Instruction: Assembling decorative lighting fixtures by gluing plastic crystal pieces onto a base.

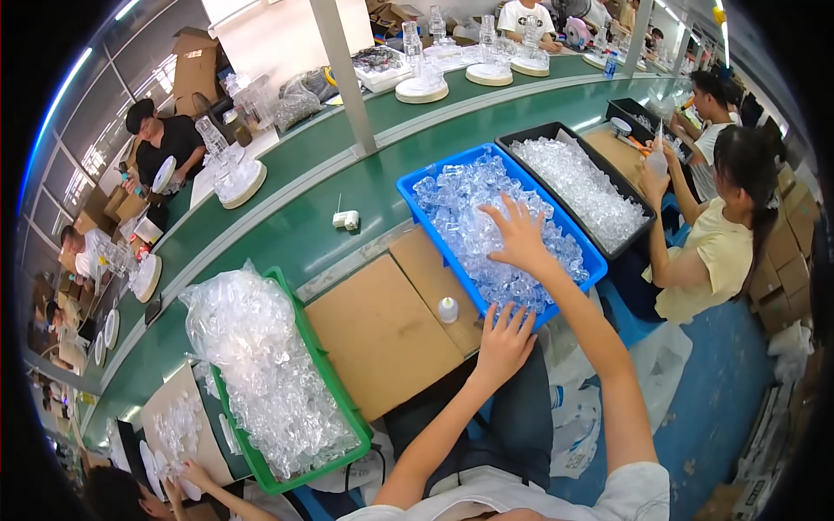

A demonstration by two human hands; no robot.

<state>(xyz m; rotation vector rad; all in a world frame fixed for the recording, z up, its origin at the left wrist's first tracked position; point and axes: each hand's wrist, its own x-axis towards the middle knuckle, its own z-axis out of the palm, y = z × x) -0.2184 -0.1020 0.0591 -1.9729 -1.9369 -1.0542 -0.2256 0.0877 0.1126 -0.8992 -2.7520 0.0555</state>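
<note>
Clear plastic pieces [460, 204] fill the blue tray [575, 293] in front of the seated person. The right hand [519, 230] is over them, fingers spread; from where I stand, I can't tell whether a piece is caught beneath. The left hand [506, 343] rests at the tray's near edge, fingers loose and apart, clutching nothing I can see. Just beside, a small white bottle [447, 311] stands on brown cardboard [382, 330]. Left of that, a green tray [327, 369] is heaped with more clear parts; right of the blue one, a black tray [634, 236] holds smaller bits, near a co-worker in yellow [708, 260].
</note>
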